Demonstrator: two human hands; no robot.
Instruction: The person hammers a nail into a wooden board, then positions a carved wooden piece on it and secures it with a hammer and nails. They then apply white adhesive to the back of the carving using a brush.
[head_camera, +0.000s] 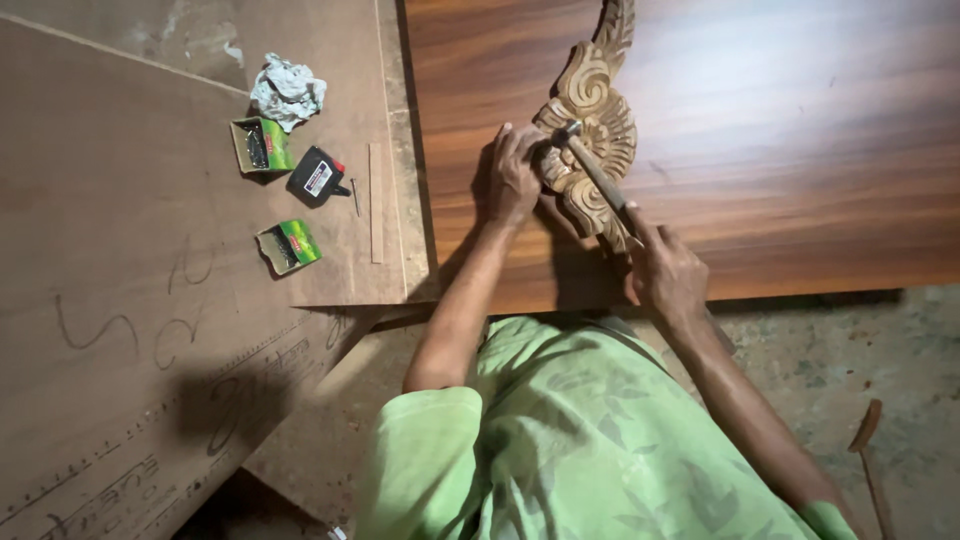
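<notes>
While the left hand (515, 172) pressed flat on a carved wooden ornament (590, 120), the right hand (665, 270) gripped a hammer (597, 172).
The ornament lay near the front-left edge of the dark laminated board (800, 130), the hammer head resting on it. Two green boxes (262, 145), a black tape measure (318, 176) and a crumpled rag (288, 90) sat on plywood (120, 250) alongside.

Green boxes (262, 145), crumpled paper (288, 90)

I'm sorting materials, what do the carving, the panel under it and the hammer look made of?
Carving: bare, pale wood, unfinished-looking. Panel: dark streaky woodgrain with sheen, probably veneer or laminate. Hammer: grey metal head, seemingly wooden handle.
</notes>
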